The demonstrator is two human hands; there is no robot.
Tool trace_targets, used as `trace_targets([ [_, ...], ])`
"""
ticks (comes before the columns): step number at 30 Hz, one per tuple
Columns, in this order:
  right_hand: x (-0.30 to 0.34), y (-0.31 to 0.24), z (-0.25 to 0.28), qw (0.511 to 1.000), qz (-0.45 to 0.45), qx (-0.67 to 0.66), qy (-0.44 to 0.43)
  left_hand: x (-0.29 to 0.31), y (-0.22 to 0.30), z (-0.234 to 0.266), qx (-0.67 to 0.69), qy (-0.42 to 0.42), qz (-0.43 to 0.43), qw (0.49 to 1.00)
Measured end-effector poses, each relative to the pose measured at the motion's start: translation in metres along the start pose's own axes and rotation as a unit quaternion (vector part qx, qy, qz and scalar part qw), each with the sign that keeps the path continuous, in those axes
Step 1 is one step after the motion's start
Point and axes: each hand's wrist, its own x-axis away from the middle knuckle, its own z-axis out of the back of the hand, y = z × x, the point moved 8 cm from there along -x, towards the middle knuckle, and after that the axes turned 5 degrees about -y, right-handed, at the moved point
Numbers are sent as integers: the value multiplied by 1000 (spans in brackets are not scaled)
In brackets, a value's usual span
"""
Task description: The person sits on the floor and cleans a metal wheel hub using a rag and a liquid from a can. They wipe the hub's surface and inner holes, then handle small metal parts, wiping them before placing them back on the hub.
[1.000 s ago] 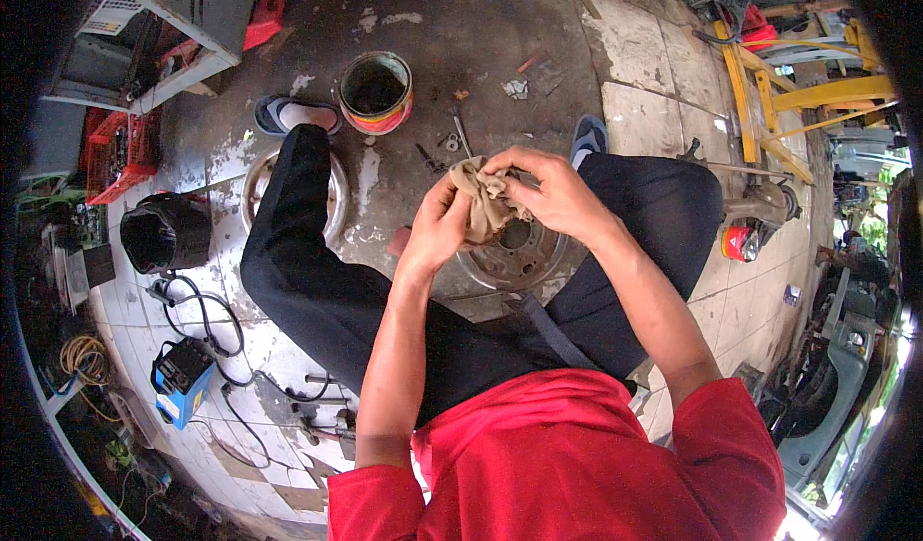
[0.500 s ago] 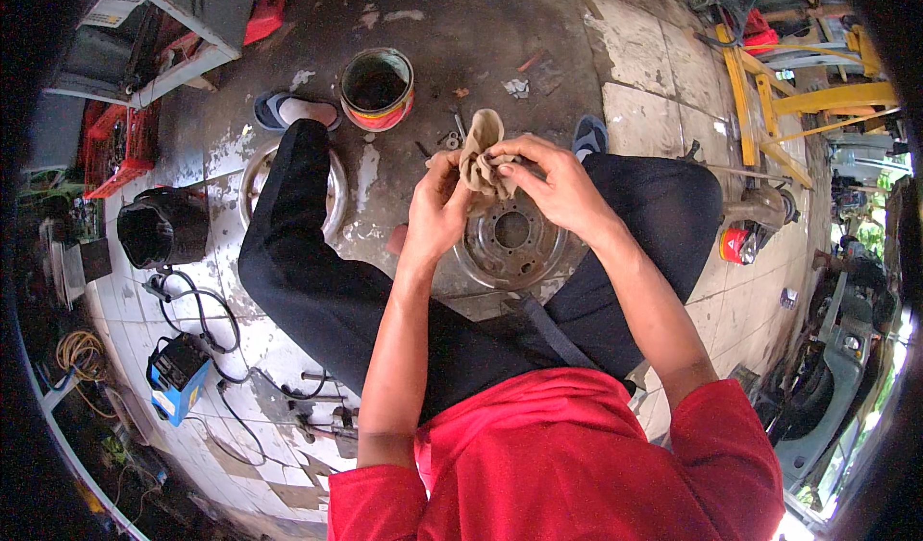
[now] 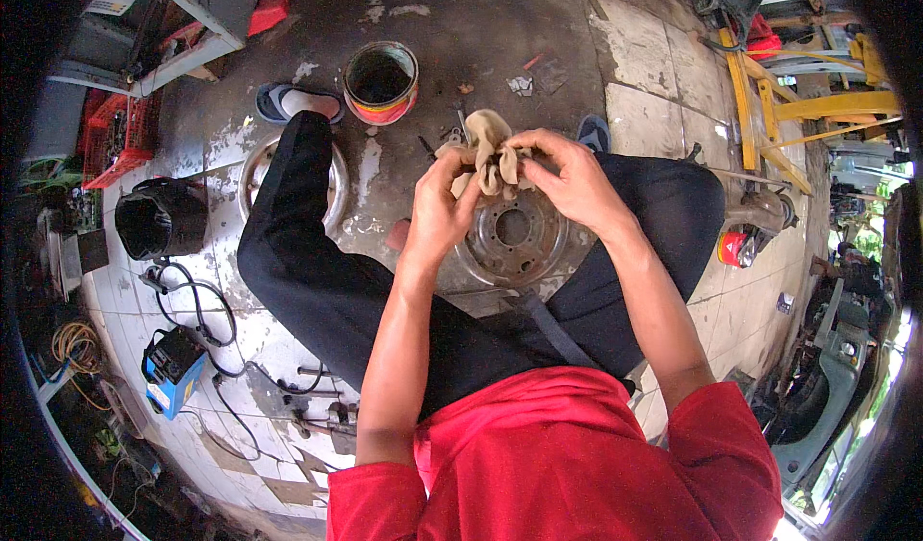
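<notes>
A crumpled tan cloth glove (image 3: 488,129) with finger-like lobes is held up between my two hands, above the floor in front of me. My left hand (image 3: 442,200) pinches its left side, thumb pressed to the fabric. On the other side my right hand (image 3: 567,176) grips folds of it between thumb and fingers. Below the glove, between my legs, a round steel wheel rim (image 3: 519,264) with a hole in its middle lies on the floor. Small metal parts beyond the glove are partly hidden by it.
A bucket (image 3: 382,108) with a red and yellow band stands ahead. Another wheel rim (image 3: 338,190) lies under my left leg. Leftward are a black container (image 3: 159,219), a blue battery-like box (image 3: 173,387) with cables, and a red crate (image 3: 125,142). A yellow frame (image 3: 745,108) stands right.
The glove's upright lobe has become rounder and its folds have spread. My right hand has shifted slightly right; both hands still hold the glove.
</notes>
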Motion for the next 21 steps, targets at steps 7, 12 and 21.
trace_targets([
  [7, 1, -1, 4, 998, 42, -27, 44, 0, 3, -5, 41, -25, 22, 999],
  [12, 0, 4, 4, 996, -35, 77, -3, 2, -3, -7, 67, -21, 30, 997],
  [21, 1, 5, 6, 999, -22, 23, -11, -2, 7, -2, 51, -24, 28, 998],
])
